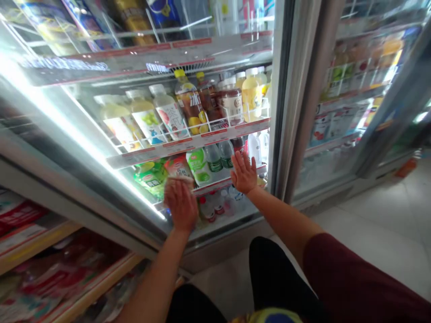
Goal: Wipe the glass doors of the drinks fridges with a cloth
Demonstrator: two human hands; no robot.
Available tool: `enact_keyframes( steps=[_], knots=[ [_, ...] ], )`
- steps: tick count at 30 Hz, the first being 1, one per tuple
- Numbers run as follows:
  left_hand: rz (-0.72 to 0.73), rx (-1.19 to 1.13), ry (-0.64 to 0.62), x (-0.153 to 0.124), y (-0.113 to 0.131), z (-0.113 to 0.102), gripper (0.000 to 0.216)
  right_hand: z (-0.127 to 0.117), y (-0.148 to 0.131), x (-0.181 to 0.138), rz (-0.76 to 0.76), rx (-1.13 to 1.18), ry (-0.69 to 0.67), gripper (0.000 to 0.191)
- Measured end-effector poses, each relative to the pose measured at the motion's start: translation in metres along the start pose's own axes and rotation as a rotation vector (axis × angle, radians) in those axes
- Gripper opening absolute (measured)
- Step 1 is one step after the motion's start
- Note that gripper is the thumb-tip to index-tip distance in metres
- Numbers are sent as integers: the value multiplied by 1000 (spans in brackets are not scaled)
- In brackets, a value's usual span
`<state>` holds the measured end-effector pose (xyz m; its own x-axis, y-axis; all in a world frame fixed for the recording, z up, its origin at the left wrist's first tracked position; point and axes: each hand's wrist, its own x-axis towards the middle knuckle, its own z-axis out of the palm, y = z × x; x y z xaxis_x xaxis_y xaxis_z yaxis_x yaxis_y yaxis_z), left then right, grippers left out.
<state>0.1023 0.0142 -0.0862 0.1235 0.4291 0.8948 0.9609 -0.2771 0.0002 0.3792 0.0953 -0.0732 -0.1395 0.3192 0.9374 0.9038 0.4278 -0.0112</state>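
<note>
My left hand (182, 207) presses a pale, folded cloth (180, 180) toward the glass front of a lit drinks cooler; motion blurs its fingers. Behind it, on a low shelf, stand a green drink pouch (150, 179) and a red pouch (178, 166). With fingers spread, my right hand (244, 174) is held up flat at the glass, holding nothing. Close to its fingertips, inside the cooler, are clear bottles with green labels (226, 154). A green and white pouch (198, 167) lies between the two hands' positions.
Juice and tea bottles (190, 105) line the middle shelf behind a wire guard. A metal door frame (299, 103) runs down the right, with another stocked cooler (340, 107) beyond. Shelves with packaged goods (50, 278) stand at lower left. Pale floor tiles (380, 220) lie at right.
</note>
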Motion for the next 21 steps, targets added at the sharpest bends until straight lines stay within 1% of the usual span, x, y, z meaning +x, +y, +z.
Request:
enact_keyframes(
  steps=[2,3,4,7,9,10,11,13,15,17,19,21],
  knots=[
    [88,3,-29,-14,9,10,54,0,0,0,-11,-1,25,54],
    [139,11,-23,-14,13,12,52,0,0,1,-12,0,27,53],
    [186,24,-3,-8,15,11,52,0,0,1,-8,3,18,53],
    [246,44,51,31,22,3,58,1,0,0,23,17,-32,54],
    [221,33,57,55,28,0,61,1,-1,0,38,18,-50,55],
    [199,24,54,60,32,0,61,2,-1,-1,39,18,-51,55],
    [181,14,48,60,36,3,62,2,-1,-1,39,15,-50,55],
    [201,4,28,46,44,12,62,2,-1,-1,40,14,-54,55],
    [293,-7,7,27,54,22,60,0,-1,1,41,24,-76,54],
    [365,-22,-12,17,63,28,58,-6,-1,5,37,51,-102,54],
    [378,-43,-50,23,71,27,57,-16,-1,8,34,91,-114,54],
    [373,-64,-95,41,77,21,59,-31,-4,7,32,151,-118,55]
  ],
)
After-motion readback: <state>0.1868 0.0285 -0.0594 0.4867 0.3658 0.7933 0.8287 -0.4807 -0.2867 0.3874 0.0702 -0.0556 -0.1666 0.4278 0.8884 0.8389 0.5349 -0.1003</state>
